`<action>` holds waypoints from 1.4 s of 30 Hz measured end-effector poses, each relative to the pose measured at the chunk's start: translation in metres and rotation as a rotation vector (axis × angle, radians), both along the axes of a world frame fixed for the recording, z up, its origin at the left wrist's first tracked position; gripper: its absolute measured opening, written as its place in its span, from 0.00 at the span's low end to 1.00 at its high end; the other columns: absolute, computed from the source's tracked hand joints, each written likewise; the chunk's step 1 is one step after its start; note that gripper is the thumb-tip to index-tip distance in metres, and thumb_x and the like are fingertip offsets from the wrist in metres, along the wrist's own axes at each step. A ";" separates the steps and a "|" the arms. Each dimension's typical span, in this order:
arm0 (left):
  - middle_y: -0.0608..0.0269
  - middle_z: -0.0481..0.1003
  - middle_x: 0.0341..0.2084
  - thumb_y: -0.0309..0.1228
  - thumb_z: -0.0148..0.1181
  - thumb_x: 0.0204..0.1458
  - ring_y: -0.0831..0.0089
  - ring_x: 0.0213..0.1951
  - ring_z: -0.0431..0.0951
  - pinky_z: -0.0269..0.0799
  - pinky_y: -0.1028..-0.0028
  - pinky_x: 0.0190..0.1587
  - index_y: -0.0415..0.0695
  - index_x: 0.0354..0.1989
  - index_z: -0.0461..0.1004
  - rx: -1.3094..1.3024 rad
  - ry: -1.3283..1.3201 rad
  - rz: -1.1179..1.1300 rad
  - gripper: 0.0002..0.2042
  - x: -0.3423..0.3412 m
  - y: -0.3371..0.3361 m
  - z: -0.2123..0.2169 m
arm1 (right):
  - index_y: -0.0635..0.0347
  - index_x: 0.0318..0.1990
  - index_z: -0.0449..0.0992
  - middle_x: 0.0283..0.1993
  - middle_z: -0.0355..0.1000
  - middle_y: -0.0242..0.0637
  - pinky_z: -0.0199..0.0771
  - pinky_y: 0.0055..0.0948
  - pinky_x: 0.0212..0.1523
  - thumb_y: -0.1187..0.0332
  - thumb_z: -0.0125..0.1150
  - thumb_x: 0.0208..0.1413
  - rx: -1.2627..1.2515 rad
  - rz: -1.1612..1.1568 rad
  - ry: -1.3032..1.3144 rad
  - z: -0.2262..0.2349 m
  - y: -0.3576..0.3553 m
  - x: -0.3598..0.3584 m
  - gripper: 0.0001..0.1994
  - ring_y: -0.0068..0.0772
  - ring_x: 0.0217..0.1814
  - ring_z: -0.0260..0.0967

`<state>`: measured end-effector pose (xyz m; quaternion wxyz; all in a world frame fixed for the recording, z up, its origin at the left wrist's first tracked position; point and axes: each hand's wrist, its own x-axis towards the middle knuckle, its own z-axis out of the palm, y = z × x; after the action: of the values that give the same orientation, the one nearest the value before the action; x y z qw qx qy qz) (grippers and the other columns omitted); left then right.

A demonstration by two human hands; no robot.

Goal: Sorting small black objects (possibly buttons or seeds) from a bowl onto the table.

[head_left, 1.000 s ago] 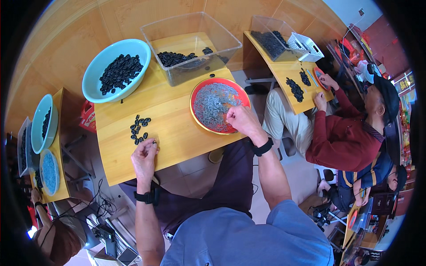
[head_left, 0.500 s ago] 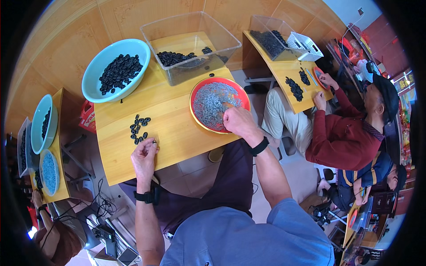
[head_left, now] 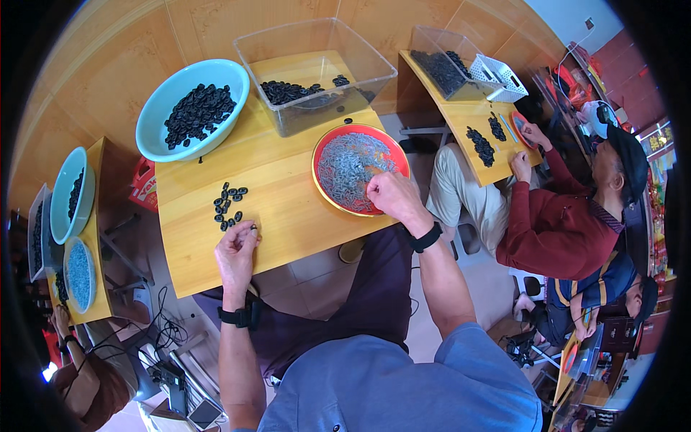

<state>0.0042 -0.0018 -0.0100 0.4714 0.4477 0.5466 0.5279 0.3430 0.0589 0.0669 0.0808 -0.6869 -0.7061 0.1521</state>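
My left hand (head_left: pixel 236 252) is above the front of the wooden table (head_left: pixel 288 187), thumb and fingertips pinched on a small black oval piece (head_left: pixel 253 227). Just beyond it lies a loose group of similar black pieces (head_left: pixel 238 191). At the near right rim of a red bowl (head_left: pixel 398 153) with a yellow edge, my right hand (head_left: pixel 394 196) has its fingers closed together. Many thin grey pieces that look like small screws (head_left: pixel 349 165) fill the bowl. Whether those fingertips hold one of them is too small to see.
A light-blue basin (head_left: pixel 147 122) of black pieces stands at the back left, beside a clear plastic bin (head_left: pixel 288 119) holding more. A person in a dark red top (head_left: pixel 547 237) works at another table (head_left: pixel 468 115) to the right. Cables (head_left: pixel 169 327) lie on the floor at left.
My right hand has shifted slightly right along the bowl's near rim. The left hand keeps its pinch on the black piece, and the whole view has moved a little.
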 end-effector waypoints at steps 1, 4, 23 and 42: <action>0.65 0.80 0.33 0.21 0.61 0.58 0.82 0.34 0.78 0.75 0.80 0.40 0.35 0.45 0.78 -0.001 -0.003 -0.001 0.08 0.000 0.000 0.000 | 0.53 0.25 0.83 0.29 0.79 0.45 0.77 0.46 0.39 0.70 0.60 0.46 0.014 0.012 -0.015 0.000 0.000 -0.001 0.05 0.49 0.35 0.78; 0.64 0.80 0.33 0.21 0.61 0.58 0.81 0.34 0.78 0.74 0.80 0.40 0.35 0.46 0.78 0.000 -0.007 -0.003 0.08 -0.001 0.000 -0.002 | 0.53 0.25 0.83 0.29 0.78 0.45 0.77 0.46 0.39 0.71 0.60 0.46 0.037 0.032 -0.019 -0.001 0.000 -0.002 0.05 0.49 0.35 0.78; 0.63 0.80 0.33 0.20 0.61 0.58 0.79 0.34 0.79 0.76 0.78 0.41 0.35 0.46 0.78 0.029 -0.049 -0.017 0.08 0.003 0.000 0.000 | 0.60 0.30 0.79 0.27 0.77 0.46 0.77 0.36 0.31 0.73 0.61 0.50 0.363 0.072 0.266 0.014 -0.017 -0.019 0.02 0.46 0.30 0.78; 0.64 0.80 0.32 0.21 0.61 0.58 0.81 0.34 0.79 0.75 0.79 0.40 0.35 0.46 0.78 -0.007 0.076 -0.060 0.09 0.002 -0.002 0.005 | 0.67 0.33 0.77 0.27 0.77 0.48 0.77 0.34 0.31 0.75 0.63 0.51 0.134 0.367 0.673 -0.041 -0.018 -0.164 0.05 0.42 0.28 0.79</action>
<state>0.0057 -0.0033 -0.0055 0.4674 0.4821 0.5522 0.4942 0.1795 0.0410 0.0255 0.3241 -0.4540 -0.7596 0.3343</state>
